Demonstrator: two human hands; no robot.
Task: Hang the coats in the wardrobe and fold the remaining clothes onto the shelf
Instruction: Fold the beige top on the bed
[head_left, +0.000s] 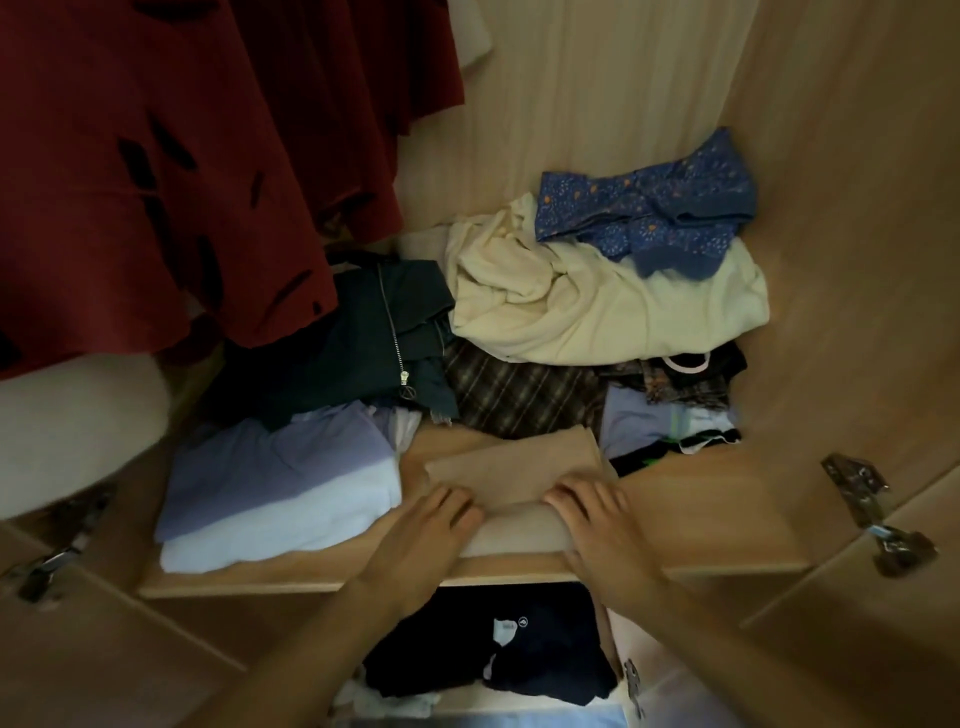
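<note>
Inside wardrobe, on wooden shelf: red garment hangs upper left; folded lilac-white stack at left front. Left hand and right hand, both flat with fingers spread, press on folded beige garment at front centre. Cream top and blue patterned piece heaped behind, toward right.

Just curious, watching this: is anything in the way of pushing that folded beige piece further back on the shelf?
Yes. Both hands, left hand and right hand, lie flat on the beige piece. Right behind it lies a plaid garment, with a cream pile further back, so there is little free shelf behind.
</note>
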